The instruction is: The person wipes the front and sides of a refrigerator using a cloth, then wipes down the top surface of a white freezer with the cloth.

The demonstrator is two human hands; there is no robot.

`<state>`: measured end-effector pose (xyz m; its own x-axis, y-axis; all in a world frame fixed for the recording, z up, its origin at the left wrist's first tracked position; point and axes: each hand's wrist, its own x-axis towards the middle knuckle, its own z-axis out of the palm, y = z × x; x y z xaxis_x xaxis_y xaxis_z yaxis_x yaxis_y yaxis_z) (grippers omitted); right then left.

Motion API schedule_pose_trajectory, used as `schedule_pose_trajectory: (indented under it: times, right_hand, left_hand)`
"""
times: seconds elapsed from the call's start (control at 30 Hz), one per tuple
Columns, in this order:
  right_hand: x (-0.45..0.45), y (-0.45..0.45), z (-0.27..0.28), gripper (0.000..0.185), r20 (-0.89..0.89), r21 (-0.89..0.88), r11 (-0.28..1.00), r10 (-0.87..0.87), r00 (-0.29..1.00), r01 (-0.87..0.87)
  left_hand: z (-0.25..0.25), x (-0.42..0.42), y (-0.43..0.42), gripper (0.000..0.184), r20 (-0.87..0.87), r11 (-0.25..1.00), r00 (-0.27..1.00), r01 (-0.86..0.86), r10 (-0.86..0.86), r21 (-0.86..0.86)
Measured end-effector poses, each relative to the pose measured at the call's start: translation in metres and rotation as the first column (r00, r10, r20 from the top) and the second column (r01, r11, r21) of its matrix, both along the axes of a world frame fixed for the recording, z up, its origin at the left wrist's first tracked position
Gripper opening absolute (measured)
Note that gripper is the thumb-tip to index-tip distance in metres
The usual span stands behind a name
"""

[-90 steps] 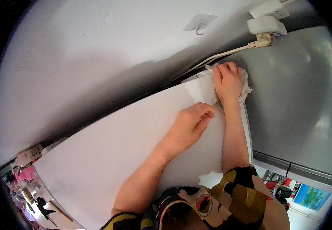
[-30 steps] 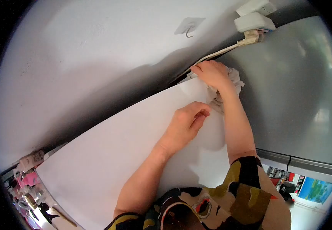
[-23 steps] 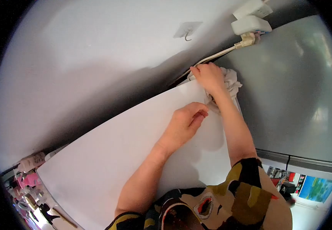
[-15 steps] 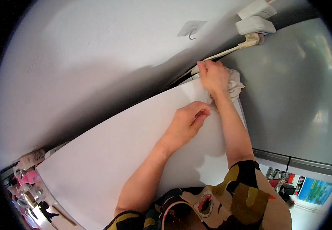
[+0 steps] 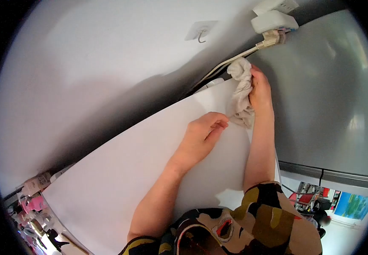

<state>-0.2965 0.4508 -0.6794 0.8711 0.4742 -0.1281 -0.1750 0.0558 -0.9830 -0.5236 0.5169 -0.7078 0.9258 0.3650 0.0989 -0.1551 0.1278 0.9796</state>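
Observation:
My right hand point(image 5: 261, 91) grips a crumpled off-white cloth point(image 5: 242, 91) at the far right corner of a smooth white top point(image 5: 146, 170). The cloth hangs bunched to the left of the fingers, its lower end lying on the white surface. My left hand point(image 5: 205, 135) is over the middle of the white top, fingers curled in toward the thumb. Nothing shows inside it. Its fingertips come close to the cloth's lower corner; whether they touch it I cannot tell.
A grey glossy panel point(image 5: 320, 97) stands along the right side. White plugs and a power adapter point(image 5: 274, 21) with a cable point(image 5: 235, 57) are by the wall. A hook point(image 5: 201, 36) is on the wall. Bottles and small items point(image 5: 35, 199) crowd the lower left.
My right hand has moved to the right edge and turned, pulling the cloth up so more of it shows. The left hand has barely shifted. The view has moved slightly.

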Motion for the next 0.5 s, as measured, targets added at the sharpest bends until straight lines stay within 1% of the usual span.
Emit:
schedule_pose_trajectory:
  times: [0.07,0.1,0.13,0.17,0.2,0.23,0.27,0.3,0.33,0.37,0.4,0.43,0.47,0.5]
  right_hand:
    - [0.002,0.000,0.000,0.036,0.143,-0.169,0.982,0.109,0.984,-0.084]
    - [0.005,-0.003,-0.006,0.036,0.142,-0.170,0.982,0.105,0.984,-0.080]
    - [0.007,-0.006,-0.015,0.035,0.608,-0.495,0.866,0.283,0.742,0.075]
    - [0.010,-0.008,-0.022,0.034,0.780,-0.625,0.683,0.556,0.286,0.379]
    - [-0.006,0.000,-0.023,0.032,0.611,-0.789,0.480,0.678,0.409,0.383]
    - [-0.004,-0.003,-0.027,0.032,0.609,-0.791,0.480,0.679,0.409,0.380]
    - [-0.001,-0.009,-0.033,0.035,0.618,-0.786,0.541,0.693,0.370,0.299]
    - [-0.005,-0.009,-0.030,0.038,0.629,-0.776,0.594,0.703,0.331,0.213]
    - [-0.011,-0.010,-0.028,0.038,0.628,-0.776,0.593,0.704,0.331,0.213]
    - [-0.022,-0.015,-0.028,0.042,0.627,-0.778,0.589,0.718,0.302,0.217]
    - [-0.037,-0.017,-0.024,0.046,0.630,-0.777,0.589,0.727,0.273,0.224]
    - [-0.051,-0.019,-0.020,0.046,0.629,-0.777,0.589,0.727,0.274,0.222]
    - [-0.066,-0.021,-0.017,0.050,0.620,-0.784,0.586,0.759,0.201,0.207]
    - [-0.083,-0.024,-0.012,0.054,0.605,-0.792,0.578,0.786,0.126,0.194]
  left_hand:
    - [0.001,0.000,0.000,0.018,-0.011,1.000,1.000,0.002,-0.002,-0.007]
    - [0.003,-0.001,0.001,0.017,-0.015,1.000,1.000,0.005,-0.005,0.005]
    - [0.004,-0.001,0.001,0.017,-0.019,1.000,1.000,0.006,-0.006,0.017]
    - [0.004,-0.001,0.001,0.017,-0.019,1.000,1.000,0.006,-0.006,0.017]
    - [0.004,-0.001,0.001,0.018,-0.010,0.999,1.000,-0.005,0.005,-0.037]
    - [0.004,-0.001,0.001,0.019,0.001,0.996,1.000,-0.018,0.018,-0.090]
    - [0.005,-0.001,0.003,0.019,0.001,0.996,1.000,-0.018,0.018,-0.090]
    - [0.008,-0.002,0.005,0.021,0.055,0.977,0.986,-0.148,0.158,-0.152]
    - [0.009,-0.003,0.009,0.023,0.102,0.938,0.949,-0.270,0.297,-0.219]
    - [0.009,-0.005,0.011,0.023,0.098,0.936,0.949,-0.274,0.301,-0.222]
    - [0.008,-0.005,0.017,0.023,0.109,0.873,0.886,-0.411,0.450,-0.265]
    - [0.007,-0.007,0.021,0.024,0.112,0.787,0.800,-0.536,0.589,-0.306]
    - [0.007,-0.009,0.026,0.024,0.112,0.788,0.800,-0.537,0.589,-0.302]
    - [0.008,-0.012,0.030,0.023,0.090,0.727,0.739,-0.621,0.667,-0.292]
